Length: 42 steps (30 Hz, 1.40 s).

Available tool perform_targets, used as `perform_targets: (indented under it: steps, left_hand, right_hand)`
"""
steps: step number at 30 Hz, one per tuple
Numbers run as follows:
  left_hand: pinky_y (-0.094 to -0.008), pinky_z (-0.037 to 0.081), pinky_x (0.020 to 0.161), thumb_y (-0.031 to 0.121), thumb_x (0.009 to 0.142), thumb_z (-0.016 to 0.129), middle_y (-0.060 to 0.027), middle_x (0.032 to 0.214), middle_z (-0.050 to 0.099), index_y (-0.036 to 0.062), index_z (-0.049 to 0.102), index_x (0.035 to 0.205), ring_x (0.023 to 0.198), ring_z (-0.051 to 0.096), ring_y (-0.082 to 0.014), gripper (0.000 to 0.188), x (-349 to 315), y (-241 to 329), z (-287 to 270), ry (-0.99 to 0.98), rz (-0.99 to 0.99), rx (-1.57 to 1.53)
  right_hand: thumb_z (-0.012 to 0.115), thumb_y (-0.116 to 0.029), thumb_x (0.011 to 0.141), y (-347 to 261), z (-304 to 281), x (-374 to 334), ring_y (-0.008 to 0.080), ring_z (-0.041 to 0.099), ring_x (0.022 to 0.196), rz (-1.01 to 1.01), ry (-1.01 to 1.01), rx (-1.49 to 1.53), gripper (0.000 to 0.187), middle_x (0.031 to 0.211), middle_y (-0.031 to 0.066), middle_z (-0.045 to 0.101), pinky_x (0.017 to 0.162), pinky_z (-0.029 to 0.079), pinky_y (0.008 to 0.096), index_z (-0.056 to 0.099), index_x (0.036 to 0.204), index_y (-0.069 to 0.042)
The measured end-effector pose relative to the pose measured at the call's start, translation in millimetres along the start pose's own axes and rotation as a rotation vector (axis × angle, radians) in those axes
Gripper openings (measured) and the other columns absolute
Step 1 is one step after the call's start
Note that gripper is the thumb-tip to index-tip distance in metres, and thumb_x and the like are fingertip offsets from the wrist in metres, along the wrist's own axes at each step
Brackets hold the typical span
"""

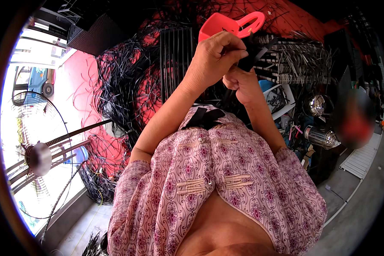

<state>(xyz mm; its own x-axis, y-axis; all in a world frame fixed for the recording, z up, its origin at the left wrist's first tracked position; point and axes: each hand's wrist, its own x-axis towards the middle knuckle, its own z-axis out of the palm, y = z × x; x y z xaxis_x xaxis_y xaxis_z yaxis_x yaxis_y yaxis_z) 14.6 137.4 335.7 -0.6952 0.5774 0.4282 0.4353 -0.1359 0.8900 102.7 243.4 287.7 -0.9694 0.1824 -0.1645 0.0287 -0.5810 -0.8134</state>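
Observation:
My left hand point(217, 57) is closed in a pinch, thumb against fingers, at a dark, flat strip point(248, 63). Just below and to the right, my right hand point(243, 83) has its fingers curled in at the same strip. The two hands almost touch, and the strip's lower part is hidden by them. Right behind my left hand shows a bright red plastic piece point(217, 24) with a looped handle. To the right of the hands lies a bundle of black and grey strips point(294, 62). A ribbed black panel point(175, 59) stands to the left of my left wrist.
Loose black strips point(123, 77) are heaped over the red floor covering point(79, 77) on the left. A standing fan point(40, 158) is at the far left. On the right are a white-rimmed tray point(288, 102), shiny metal vessels point(322, 136) and a blurred round shape point(355, 119).

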Motion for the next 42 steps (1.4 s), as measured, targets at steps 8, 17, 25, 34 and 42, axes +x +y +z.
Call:
perform_targets:
  steps: [8,17,25,34,42]
  left_hand:
    - [-0.0261,0.051,0.064,0.007,0.074,0.072,-0.0037,0.080,0.059,0.0097,0.069,0.103,0.069,0.062,-0.0142,0.028,-3.4,-6.2,-4.3,-0.004,0.346,0.355]
    - [-0.0227,0.049,0.061,0.003,0.069,0.079,-0.0012,0.082,0.057,0.0067,0.065,0.086,0.070,0.060,-0.0109,0.023,-12.3,-2.3,-17.5,0.004,0.189,0.141]
    - [-0.0251,0.049,0.062,0.003,0.072,0.073,-0.0029,0.080,0.059,0.0056,0.060,0.084,0.071,0.061,-0.0142,0.017,-18.3,-5.8,-29.6,-0.073,0.191,0.006]
    - [-0.0315,0.050,0.060,0.005,0.078,0.063,-0.0082,0.086,0.060,0.0046,0.064,0.094,0.070,0.062,-0.0245,0.016,-20.7,8.8,-11.1,0.047,0.183,0.396]
    - [-0.0345,0.051,0.065,0.010,0.076,0.067,-0.0072,0.085,0.058,0.0071,0.070,0.097,0.075,0.063,-0.0250,0.022,-21.1,13.7,-16.1,-0.006,0.239,0.575]
  right_hand:
    - [0.068,-0.007,0.082,-0.2,3.1,-3.2,0.0045,0.038,0.049,0.025,-0.020,-0.008,0.026,0.064,-0.0050,0.042,0.041,0.026,0.0200,0.053,0.103,-0.010]
    - [0.066,-0.008,0.083,6.4,4.8,-5.3,0.0046,0.035,0.046,0.049,-0.033,-0.038,0.021,0.061,-0.0046,0.040,0.040,0.023,0.0208,0.055,0.101,-0.007]
    - [0.065,-0.005,0.081,8.2,8.0,-3.7,0.0022,0.036,0.045,0.094,-0.026,-0.028,0.015,0.065,-0.0047,0.049,0.040,0.023,0.0197,0.058,0.095,-0.006]
    - [0.065,-0.004,0.080,12.0,23.3,-3.1,0.0026,0.036,0.044,0.030,0.086,-0.046,0.015,0.062,-0.0065,0.046,0.039,0.022,0.0210,0.056,0.090,-0.009]
    - [0.068,-0.006,0.079,12.3,24.2,-5.1,0.0029,0.034,0.042,0.075,0.092,-0.050,0.016,0.059,-0.0073,0.043,0.039,0.021,0.0217,0.053,0.081,-0.012]
